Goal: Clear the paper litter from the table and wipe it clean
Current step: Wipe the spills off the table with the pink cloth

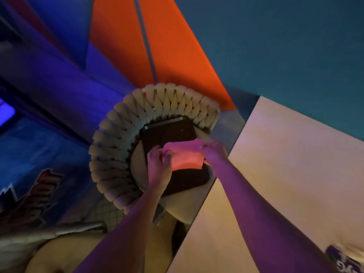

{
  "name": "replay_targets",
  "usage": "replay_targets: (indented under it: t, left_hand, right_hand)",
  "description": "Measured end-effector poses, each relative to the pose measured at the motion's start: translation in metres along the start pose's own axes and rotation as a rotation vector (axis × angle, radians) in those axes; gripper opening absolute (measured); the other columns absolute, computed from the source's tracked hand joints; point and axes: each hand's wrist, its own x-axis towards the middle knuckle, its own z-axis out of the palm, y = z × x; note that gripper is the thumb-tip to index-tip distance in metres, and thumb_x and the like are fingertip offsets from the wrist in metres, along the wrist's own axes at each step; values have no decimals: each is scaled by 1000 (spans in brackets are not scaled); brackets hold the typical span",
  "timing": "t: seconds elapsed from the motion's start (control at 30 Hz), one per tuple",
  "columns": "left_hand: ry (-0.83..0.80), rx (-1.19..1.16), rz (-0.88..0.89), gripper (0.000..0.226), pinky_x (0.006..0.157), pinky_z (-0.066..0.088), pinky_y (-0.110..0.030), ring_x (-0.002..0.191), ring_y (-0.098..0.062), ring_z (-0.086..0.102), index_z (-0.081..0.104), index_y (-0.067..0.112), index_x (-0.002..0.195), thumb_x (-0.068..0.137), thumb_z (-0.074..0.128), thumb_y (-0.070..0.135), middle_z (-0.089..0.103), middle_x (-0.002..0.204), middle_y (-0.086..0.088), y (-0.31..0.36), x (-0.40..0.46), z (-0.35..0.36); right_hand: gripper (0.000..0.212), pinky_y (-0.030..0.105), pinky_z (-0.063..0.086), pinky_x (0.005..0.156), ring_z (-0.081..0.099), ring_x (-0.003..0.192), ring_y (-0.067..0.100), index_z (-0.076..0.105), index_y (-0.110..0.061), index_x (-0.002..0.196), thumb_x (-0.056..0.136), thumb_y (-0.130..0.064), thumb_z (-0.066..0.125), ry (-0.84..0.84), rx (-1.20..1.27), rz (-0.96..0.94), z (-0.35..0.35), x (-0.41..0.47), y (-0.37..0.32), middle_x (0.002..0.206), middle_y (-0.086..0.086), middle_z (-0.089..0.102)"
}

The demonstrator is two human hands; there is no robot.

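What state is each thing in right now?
Cloth: held flat between both hands, above the tray.
Left hand: fingers pinching the cloth's left edge.
Right hand: gripping its right edge.
Tray: dark, resting on the chair seat.
Chair: beside the table.

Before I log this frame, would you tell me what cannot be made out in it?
Head view only:
- Tray: its near part is hidden by the cloth and both hands.
- Cloth or paper: coloured light and blur leave the material unclear.
- Left hand and right hand: fingertips blurred where they pinch the cloth.
- Table: cut off by the right and bottom edges, so remaining litter is unknown.
- Printed item: cut by the corner, text unreadable.
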Motion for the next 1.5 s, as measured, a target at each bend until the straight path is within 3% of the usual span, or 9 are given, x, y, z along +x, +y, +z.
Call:
replay_targets:
  t: [0.1, 0.2, 0.27, 0.37, 0.6, 0.73, 1.13, 1.3, 1.5]
  left_hand:
    - [-49, -46, -2, 26, 95, 32, -11, 126, -1, 37, 63, 0, 110, 101, 56, 24, 46, 142, -12, -26, 25, 0]
    - [-61, -116, -64, 38, 78, 39, -6, 112, -10, 52, 56, 3, 120, 100, 53, 36, 55, 124, 0, -47, 38, 3]
    - [-41, -103, -135, 48, 78, 49, -27, 94, -21, 59, 54, 9, 118, 92, 47, 49, 59, 100, 2, -66, 47, 7]
    - [-28, -67, -181, 51, 84, 53, -46, 96, -32, 63, 51, 12, 116, 90, 43, 55, 60, 99, -5, -96, 56, 15]
    - [-35, 104, -233, 33, 76, 33, -27, 97, -23, 54, 49, 1, 124, 105, 46, 28, 51, 102, -3, -141, 88, 49]
    - [-24, 201, -209, 32, 71, 39, -30, 93, -30, 62, 51, 2, 118, 105, 47, 31, 55, 95, -5, -168, 116, 69]
    - [22, 462, -178, 42, 78, 41, -36, 108, -31, 62, 53, 16, 130, 103, 40, 46, 62, 121, -10, -203, 165, 88]
    - [4, 398, -201, 49, 83, 38, -33, 119, -33, 56, 42, 14, 144, 103, 41, 41, 49, 141, -13, -199, 142, 82]
    - [-178, 446, -201, 63, 106, 38, -43, 132, -40, 45, 33, 8, 150, 96, 55, 33, 42, 148, -18, -183, 91, 61]
  right_hand:
    - [30, 49, 56, 93, 66, 104, 29, 66, -15, 118, 90, -6, 64, -53, 46, 33, 26, 27, 0, 117, 12, 66]
    - [45, 39, 53, 96, 63, 100, 22, 63, -16, 127, 85, 0, 66, -215, 19, 77, 45, 41, 6, 124, 12, 63]
    - [49, 33, 50, 97, 60, 105, 18, 65, -16, 127, 80, 0, 71, -274, -153, 50, 59, 49, 12, 123, 5, 64]
    - [31, 33, 51, 93, 64, 105, 20, 72, -18, 116, 86, -11, 70, -248, -427, -62, 78, 59, 24, 116, 3, 70]
    - [19, 27, 46, 61, 65, 80, 23, 72, -14, 102, 92, -27, 62, -222, -763, 6, 127, 122, 57, 97, 7, 68]
    - [19, 24, 33, 49, 52, 64, 16, 68, -13, 100, 96, -29, 58, -233, -829, 24, 149, 154, 75, 88, 4, 60]
    - [33, 37, 56, 78, 66, 103, 33, 67, -19, 117, 88, -36, 64, -81, -811, -74, 184, 206, 103, 119, 11, 65]
    - [45, 40, 47, 91, 54, 122, 37, 47, -22, 139, 95, -31, 54, -146, -956, -139, 173, 192, 95, 136, 13, 52]
    - [41, 42, 50, 90, 59, 114, 37, 55, -18, 130, 93, -35, 55, -239, -1124, -329, 141, 137, 71, 126, 13, 56]
